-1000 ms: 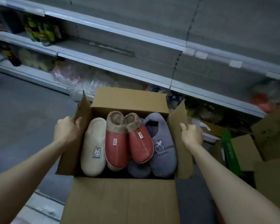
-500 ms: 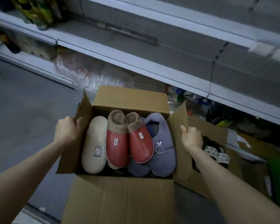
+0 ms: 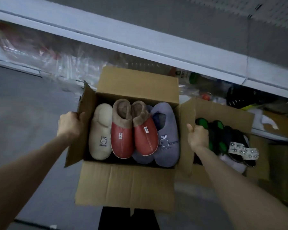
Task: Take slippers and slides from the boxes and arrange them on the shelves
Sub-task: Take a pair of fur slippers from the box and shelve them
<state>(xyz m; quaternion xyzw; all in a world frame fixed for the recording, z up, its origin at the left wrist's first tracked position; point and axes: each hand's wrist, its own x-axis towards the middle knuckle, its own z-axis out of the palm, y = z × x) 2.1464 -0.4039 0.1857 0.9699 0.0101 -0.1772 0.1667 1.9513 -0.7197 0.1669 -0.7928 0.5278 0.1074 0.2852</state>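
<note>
An open cardboard box point(image 3: 123, 185) is held up in front of me, with my left hand point(image 3: 70, 125) gripping its left flap and my right hand point(image 3: 198, 136) gripping its right flap. Inside lie a cream slipper with a rabbit mark point(image 3: 101, 135), two red slippers with brown fur lining point(image 3: 121, 130) point(image 3: 145, 131) and two grey-blue slippers point(image 3: 166, 138), one partly hidden under the others. The grey shelf edge point(image 3: 140, 42) runs across above the box.
A second open box point(image 3: 223, 112) on the floor at right holds black and green slides point(image 3: 216, 135) and a sandal with a jewelled strap point(image 3: 243, 151). Clear plastic bags point(image 3: 48, 60) and bottles fill the lowest shelf. Grey floor lies at left.
The view has tilted down and moved closer to the shelves. The box stays held in both hands, and the second box of slides at right has come fully into view.
</note>
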